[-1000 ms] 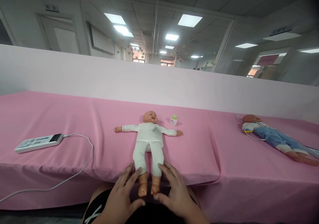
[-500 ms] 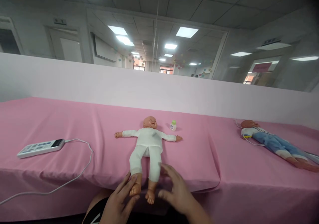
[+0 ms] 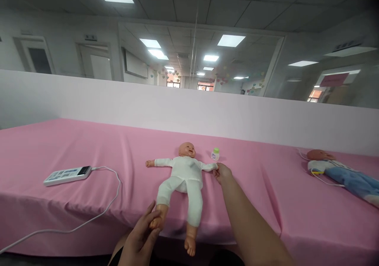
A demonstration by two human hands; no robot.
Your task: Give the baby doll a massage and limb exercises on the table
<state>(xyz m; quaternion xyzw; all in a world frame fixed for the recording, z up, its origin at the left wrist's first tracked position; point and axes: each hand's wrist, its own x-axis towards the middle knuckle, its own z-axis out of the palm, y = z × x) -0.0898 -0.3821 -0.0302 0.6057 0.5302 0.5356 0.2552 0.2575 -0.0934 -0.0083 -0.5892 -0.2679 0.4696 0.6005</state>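
A baby doll (image 3: 182, 180) in a white suit lies on its back on the pink-covered table (image 3: 89, 155), arms spread, feet over the front edge. My left hand (image 3: 143, 234) holds the doll's foot on the left side at the table's edge. My right hand (image 3: 222, 173) reaches forward and is closed on the hand of the doll's outstretched arm on the right side. A small white bottle with a green cap (image 3: 215, 154) stands just beyond that hand.
A white power strip (image 3: 67, 175) with a white cable (image 3: 97, 214) lies at the left. A second doll in blue clothes (image 3: 340, 175) lies at the far right. A low white partition (image 3: 189, 112) runs behind the table.
My right hand left the doll's leg and reached forward to the hand of its right-side arm. My left hand stayed on the left-side foot; that leg is now spread to the left.
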